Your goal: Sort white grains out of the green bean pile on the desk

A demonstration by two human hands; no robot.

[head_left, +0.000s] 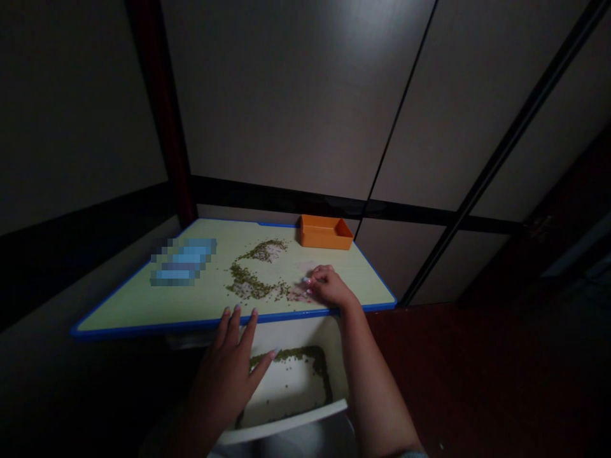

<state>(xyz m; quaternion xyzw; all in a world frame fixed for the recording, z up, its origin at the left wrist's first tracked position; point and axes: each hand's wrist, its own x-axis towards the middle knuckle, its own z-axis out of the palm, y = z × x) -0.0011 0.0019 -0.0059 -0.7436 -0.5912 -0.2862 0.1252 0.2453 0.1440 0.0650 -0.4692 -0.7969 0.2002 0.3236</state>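
Small green beans (244, 280) lie scattered over the pale, blue-edged table (186, 305), mixed in places with whitish-pink grains (273, 252). My right hand (329, 286) rests low over the table at the right of the beans, beside a thin patch of pinkish grains (298, 292). Its fingers are curled together in a pinch, and what is between them is too small to make out. At the near edge, my left hand (233, 350) is open, fingers spread, fingertips by the blue rim. Below it sits a white bin (291, 423) with green beans along its inner sides.
An orange open box (327, 238) stands at the table's back right corner. A blurred-out bluish flat item (184, 262) lies on the left. Cabinet panels (296, 102) rise right behind the table, and a dark reddish floor (429, 369) shows at the right.
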